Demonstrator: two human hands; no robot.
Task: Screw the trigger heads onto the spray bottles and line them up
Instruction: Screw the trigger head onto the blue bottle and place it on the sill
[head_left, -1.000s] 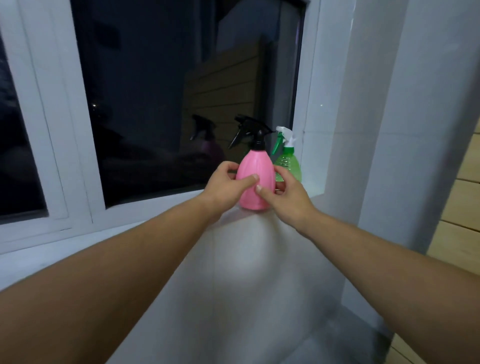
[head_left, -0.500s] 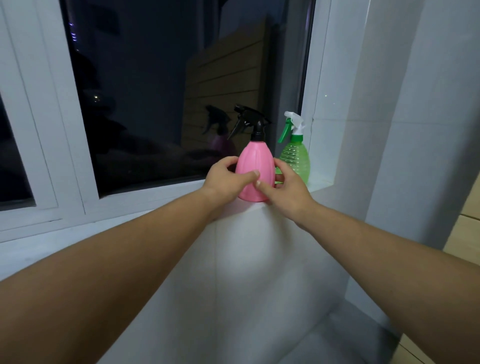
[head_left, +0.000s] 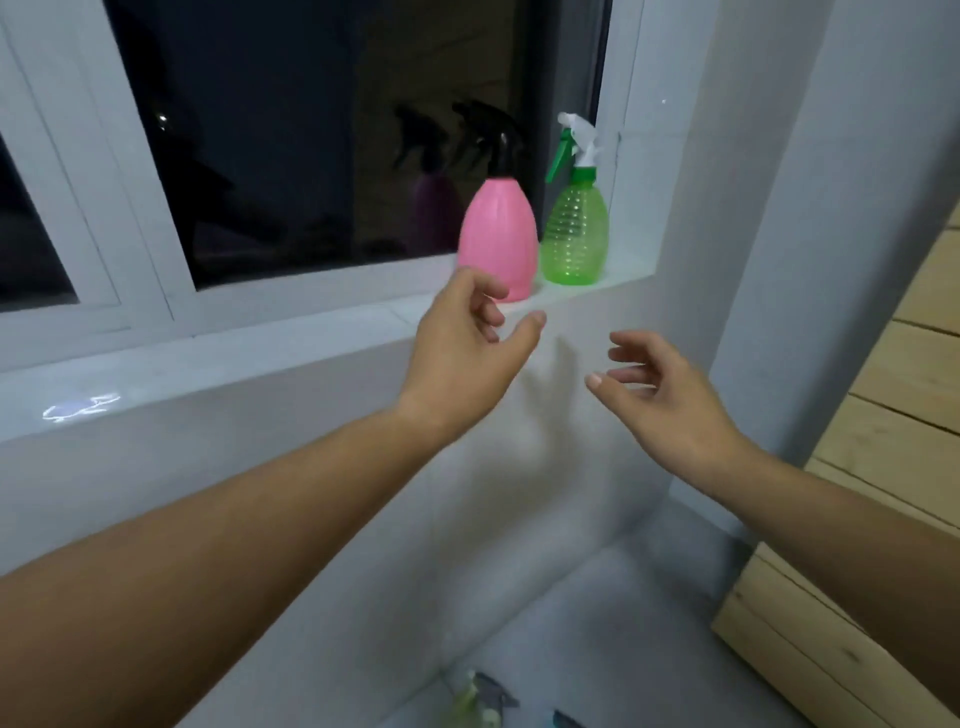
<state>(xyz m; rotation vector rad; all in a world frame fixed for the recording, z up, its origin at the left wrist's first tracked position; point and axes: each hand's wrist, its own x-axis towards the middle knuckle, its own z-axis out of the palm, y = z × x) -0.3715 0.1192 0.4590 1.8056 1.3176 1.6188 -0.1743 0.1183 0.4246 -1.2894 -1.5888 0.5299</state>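
A pink spray bottle (head_left: 500, 234) with a black trigger head stands upright on the white window sill (head_left: 311, 332). Right beside it stands a green spray bottle (head_left: 574, 234) with a white and green trigger head. My left hand (head_left: 467, 343) hovers just below and in front of the pink bottle, fingers loosely curled, holding nothing. My right hand (head_left: 660, 384) hangs lower and to the right, fingers relaxed and empty. Neither hand touches a bottle.
A dark window pane (head_left: 337, 130) backs the sill, and a white wall pillar (head_left: 753, 208) closes its right end. Wooden planks (head_left: 883, 441) stand at the right. On the floor at the bottom edge lie blurred items, one a yellowish bottle (head_left: 470, 701).
Both hands have let go of the pink bottle and drawn back toward me and downward. The pink bottle stays standing next to the green one.
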